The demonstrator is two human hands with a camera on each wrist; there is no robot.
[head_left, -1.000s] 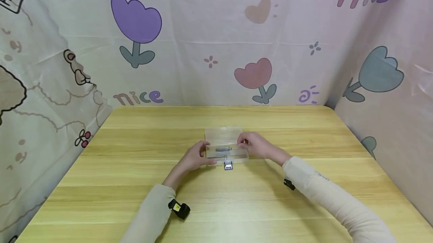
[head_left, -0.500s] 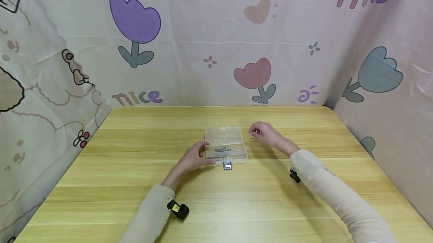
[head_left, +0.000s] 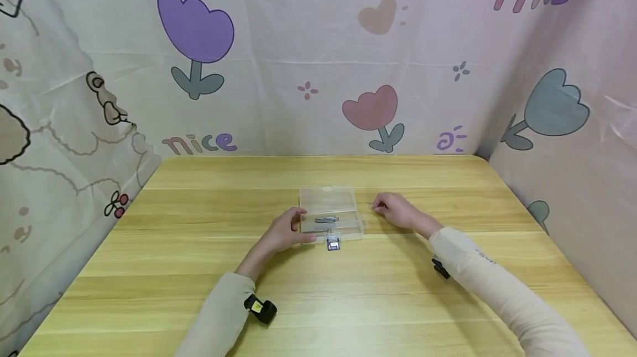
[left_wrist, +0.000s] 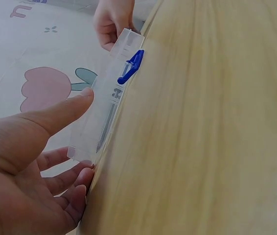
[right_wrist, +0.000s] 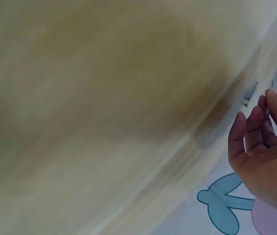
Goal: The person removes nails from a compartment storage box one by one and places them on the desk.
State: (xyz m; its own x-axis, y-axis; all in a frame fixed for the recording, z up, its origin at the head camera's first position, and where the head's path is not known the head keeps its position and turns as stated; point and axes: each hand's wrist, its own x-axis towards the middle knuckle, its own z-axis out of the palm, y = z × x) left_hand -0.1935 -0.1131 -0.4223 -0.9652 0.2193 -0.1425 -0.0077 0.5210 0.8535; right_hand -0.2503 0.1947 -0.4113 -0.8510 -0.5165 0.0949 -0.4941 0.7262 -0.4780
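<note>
A clear plastic box [head_left: 348, 230] lies with its lid [head_left: 327, 200] folded back. Its blue latch [left_wrist: 131, 67] hangs at the front. Several slim metal pieces [head_left: 326, 220], resembling nails, lie in its compartments. My left hand [head_left: 285, 231] holds the box's left end, thumb along the front and fingers behind. Right of the box, my right hand [head_left: 398, 210] is low over the table, thumb and forefinger pinched at a thin metal piece, mostly hidden. Another small metal piece [right_wrist: 251, 94] lies beside those fingertips on the wood.
The pale wooden table [head_left: 298, 302] extends around the box on every side. A white cloth [head_left: 278, 25] printed with flowers hangs behind and along both sides. Each sleeve carries a small black wrist camera [head_left: 261, 309].
My right hand has moved from the box's right end to the table at its right, then lowered with a thin metal piece. The left hand keeps its hold on the box.
</note>
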